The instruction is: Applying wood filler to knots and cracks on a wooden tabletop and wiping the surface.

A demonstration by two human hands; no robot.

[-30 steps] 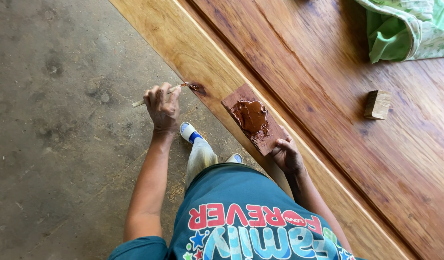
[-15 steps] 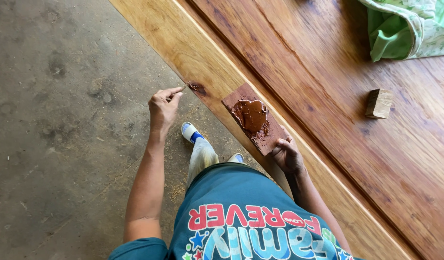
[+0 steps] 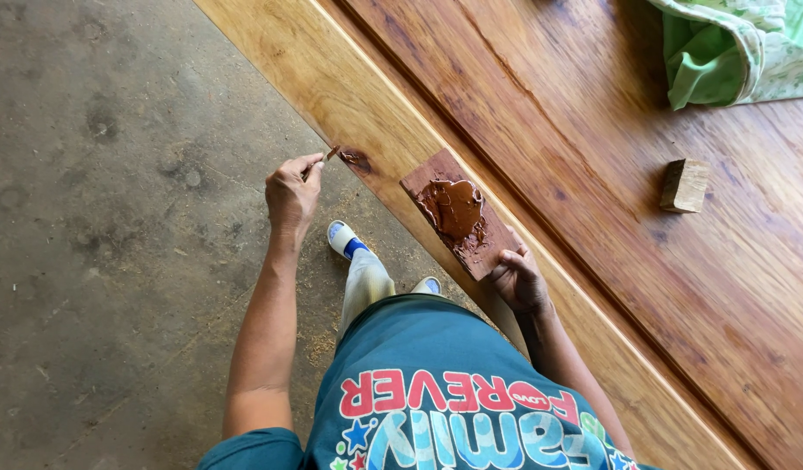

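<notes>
2 hands: left (image 3: 292,193) pinches stick (image 3: 330,155), right (image 3: 516,280) grips board (image 3: 458,214).

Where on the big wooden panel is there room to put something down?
The dark wooden panel lies bare between the small wood block and the putty board. It is crowded at the pale edge, where the left hand works its stick and the right hand holds the putty board.

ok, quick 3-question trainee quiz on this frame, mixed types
1. True or false: the left hand holds a thin stick against the plank's edge.
2. What lies on the small board that the right hand holds? A) brown paste B) nails C) sandpaper
3. Fill in: the small wooden block sits on the ___ wood surface.

Key: 1 true; 2 A; 3 dark
</notes>
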